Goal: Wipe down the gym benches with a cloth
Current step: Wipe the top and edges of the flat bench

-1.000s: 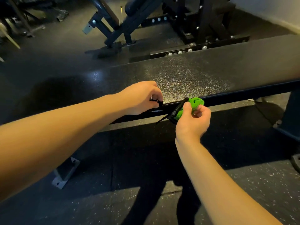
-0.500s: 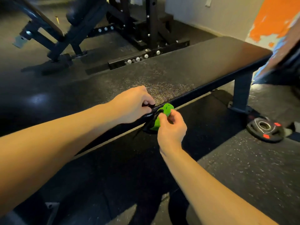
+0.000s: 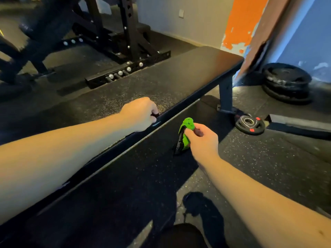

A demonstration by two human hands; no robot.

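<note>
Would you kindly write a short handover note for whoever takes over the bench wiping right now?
Left hand: curled on the bench at its near edge; whether it pinches anything is unclear.
Right hand: pinches the green cloth, held off the bench, in front of its near edge.
Done: no wiping shows on the bench top.
Left: bring the cloth onto the bench top and wipe along it.

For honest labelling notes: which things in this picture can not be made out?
Head view only.
Whether the left hand pinches anything at the bench edge: its curled fingers hide it.
The bench's near end: under the left forearm, cut off by the frame.
The green cloth in the right hand: black part lost against dark floor.
</note>
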